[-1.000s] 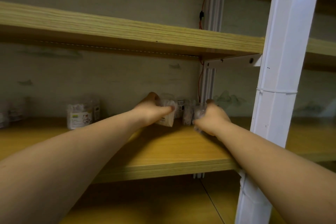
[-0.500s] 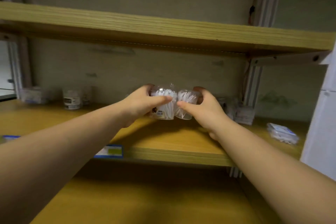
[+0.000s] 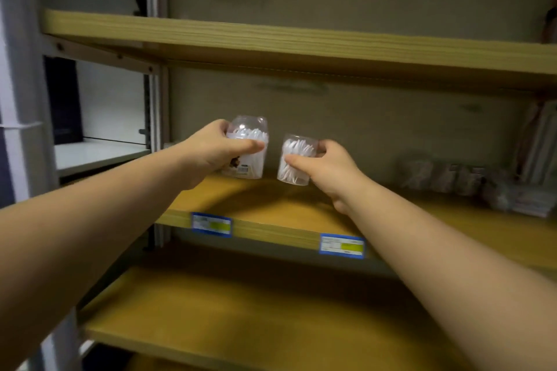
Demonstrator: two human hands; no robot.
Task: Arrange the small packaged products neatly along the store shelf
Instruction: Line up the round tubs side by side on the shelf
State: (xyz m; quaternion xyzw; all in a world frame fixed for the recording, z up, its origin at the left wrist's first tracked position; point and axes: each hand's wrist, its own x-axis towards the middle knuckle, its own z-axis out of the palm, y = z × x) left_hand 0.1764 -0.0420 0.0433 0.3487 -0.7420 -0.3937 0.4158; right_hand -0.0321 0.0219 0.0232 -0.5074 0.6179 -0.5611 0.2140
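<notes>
Here we see both hands raised to the middle shelf point(image 3: 271, 220) at the centre of the frame, each wrapped around its own clear plastic tub of white sticks. The left hand point(image 3: 211, 153) grips the left tub point(image 3: 250, 147), thumb across its front and fingers curled behind; this tub carries a small label near its base, and its bottom edge sits at or just above the wooden board, though we cannot tell whether it touches. The right hand point(image 3: 328, 166) grips the right tub point(image 3: 297, 159) from its right side, thumb on the front face. That tub is a little lower in the frame than the left one and tilts slightly. The two tubs stand just beside each other with a narrow gap between them, so the hands are apart.

At the right of the frame, further along the same shelf, we see a blurred cluster of small packets point(image 3: 452, 175) against the back wall. Two blue-and-yellow price tags point(image 3: 211, 224) point(image 3: 342, 246) are fixed to the shelf's front edge, one below the left tub and one below the right forearm. An upper shelf point(image 3: 301, 42) runs across the top, and a lower shelf point(image 3: 241, 325) fills the bottom centre. A pale metal upright point(image 3: 21, 99) stands at the left edge.
</notes>
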